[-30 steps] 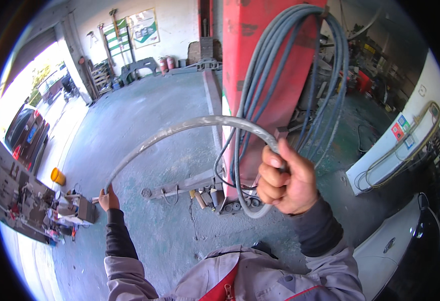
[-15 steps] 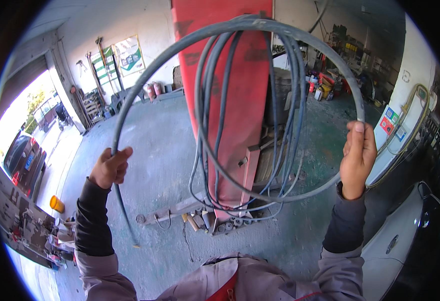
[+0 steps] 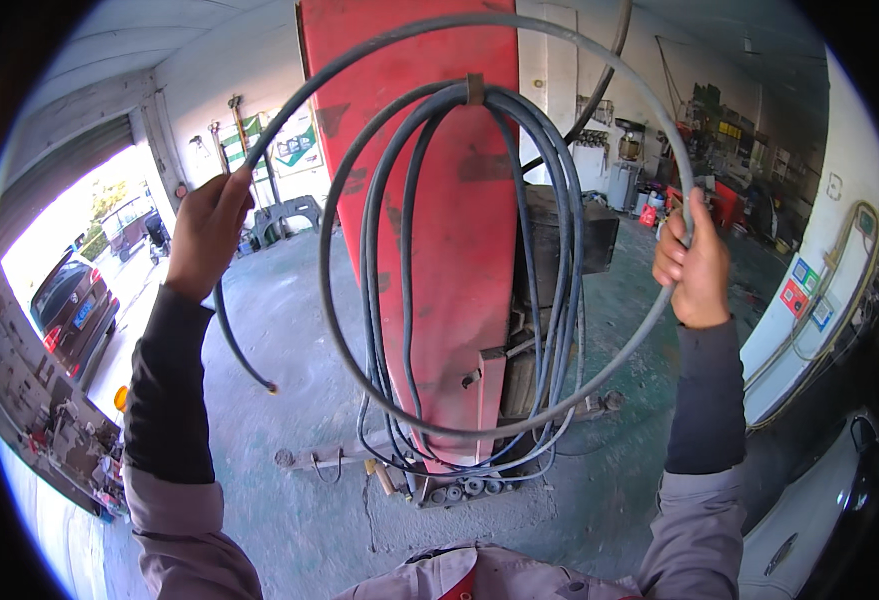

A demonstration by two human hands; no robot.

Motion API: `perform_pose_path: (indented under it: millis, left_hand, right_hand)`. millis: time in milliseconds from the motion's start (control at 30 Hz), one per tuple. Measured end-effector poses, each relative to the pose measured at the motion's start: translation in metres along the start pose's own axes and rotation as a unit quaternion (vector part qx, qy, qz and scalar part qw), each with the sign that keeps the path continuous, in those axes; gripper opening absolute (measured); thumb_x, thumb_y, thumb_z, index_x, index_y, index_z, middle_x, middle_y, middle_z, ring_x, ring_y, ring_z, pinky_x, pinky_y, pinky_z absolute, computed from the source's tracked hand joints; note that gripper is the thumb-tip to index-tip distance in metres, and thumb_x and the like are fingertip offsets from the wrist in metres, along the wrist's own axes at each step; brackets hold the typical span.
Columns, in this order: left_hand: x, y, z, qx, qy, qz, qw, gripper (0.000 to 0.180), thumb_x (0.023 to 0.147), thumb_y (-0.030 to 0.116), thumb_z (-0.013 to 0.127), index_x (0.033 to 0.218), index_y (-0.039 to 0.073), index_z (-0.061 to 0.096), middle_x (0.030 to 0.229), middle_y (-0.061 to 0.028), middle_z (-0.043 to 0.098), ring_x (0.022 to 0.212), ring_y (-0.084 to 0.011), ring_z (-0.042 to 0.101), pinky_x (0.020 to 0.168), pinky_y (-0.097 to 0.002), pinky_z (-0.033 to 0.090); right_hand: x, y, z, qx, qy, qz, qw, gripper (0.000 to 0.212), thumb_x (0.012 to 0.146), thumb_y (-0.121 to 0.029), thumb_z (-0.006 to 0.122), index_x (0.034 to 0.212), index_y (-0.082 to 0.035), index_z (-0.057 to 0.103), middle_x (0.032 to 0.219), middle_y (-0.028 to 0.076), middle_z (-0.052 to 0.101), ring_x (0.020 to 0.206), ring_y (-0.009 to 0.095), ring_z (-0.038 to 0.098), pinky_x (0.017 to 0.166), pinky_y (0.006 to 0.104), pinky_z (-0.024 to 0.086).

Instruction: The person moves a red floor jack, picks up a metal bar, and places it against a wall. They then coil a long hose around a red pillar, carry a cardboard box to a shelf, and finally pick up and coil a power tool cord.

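Observation:
A dark grey hose [image 3: 304, 95] arches in a wide loop between my raised hands, in front of a red post [image 3: 459, 300]. My left hand [image 3: 209, 232] is closed around it on the left. Below that hand hangs its free end, with a brass-coloured tip [image 3: 272, 388]. My right hand [image 3: 697, 265] grips the right side of the loop, thumb pointing up. From there the hose curves down, crosses low before the post and climbs to the coil. That coil of hose [image 3: 444, 100] hangs in several turns from a rusty bracket [image 3: 475, 88] on the post.
A lift arm [image 3: 309, 458] and several metal parts [image 3: 474, 487] lie at the post's foot. A light-coloured car [image 3: 809, 530] stands close at the lower right. Through the open doorway at left shows a dark car [image 3: 74, 310]. Shop equipment [image 3: 624, 165] lines the back.
Both hands have risen, the left one most, lifting the hose loop and its free end. The loop's top has moved above the bracket, which now shows. The view has shifted somewhat.

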State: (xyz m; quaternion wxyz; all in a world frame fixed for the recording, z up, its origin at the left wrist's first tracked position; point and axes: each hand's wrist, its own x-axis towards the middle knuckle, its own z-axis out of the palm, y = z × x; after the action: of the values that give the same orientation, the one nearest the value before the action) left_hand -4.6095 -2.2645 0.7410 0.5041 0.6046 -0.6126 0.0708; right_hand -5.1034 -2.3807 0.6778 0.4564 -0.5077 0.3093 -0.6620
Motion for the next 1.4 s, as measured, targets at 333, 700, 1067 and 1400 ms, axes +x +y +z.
perform_pose_path:
  millis: [333,700,1067,1400]
  left_hand:
    - [0.017,0.0,0.071,-0.029,-0.07,-0.138,0.988,0.059,0.101,0.054,0.049,0.076,0.003,0.064,0.057,0.0014,0.05,0.044,-0.0074,0.043,0.042,-0.0257,0.035]
    - [-0.147,-0.137,0.011,-0.086,0.111,-0.012,0.99,0.041,0.104,0.033,0.052,0.119,-0.003,0.061,0.11,-0.0113,0.065,0.103,-0.0185,0.059,0.095,-0.0308,0.044]
    - [-0.486,-0.293,-0.055,-0.334,0.275,-0.544,0.719,0.044,0.097,0.045,0.054,0.109,0.004,0.064,0.099,-0.0104,0.07,0.076,-0.0198,0.064,0.068,-0.032,0.049]
    - [-0.537,-0.325,-0.16,-0.349,0.325,-0.536,0.696,0.026,0.099,0.025,0.055,0.107,0.002,0.063,0.099,-0.0104,0.069,0.072,-0.0175,0.064,0.069,-0.0299,0.05]
  right_hand:
    - [0.015,0.162,-0.022,-0.33,-0.035,-0.076,0.94,0.057,0.101,-0.057,0.045,0.072,-0.009,0.052,0.057,0.001,0.051,0.05,0.014,0.055,0.048,0.0324,0.042]
    - [-0.168,0.415,-0.182,-0.106,0.094,0.283,0.949,0.045,0.1,-0.057,0.046,0.093,-0.013,0.058,0.076,0.0,0.059,0.063,0.013,0.06,0.051,0.0278,0.046]
    - [-0.424,0.484,-0.136,-0.543,-0.352,0.566,0.511,0.057,0.09,-0.056,0.061,0.084,0.0,0.067,0.076,0.017,0.07,0.069,0.029,0.068,0.067,0.0417,0.053]
    - [-0.4,0.582,0.197,-0.416,-0.425,0.262,0.76,0.028,0.094,-0.03,0.066,0.089,-0.003,0.066,0.074,0.004,0.068,0.064,0.012,0.063,0.06,0.0295,0.051]
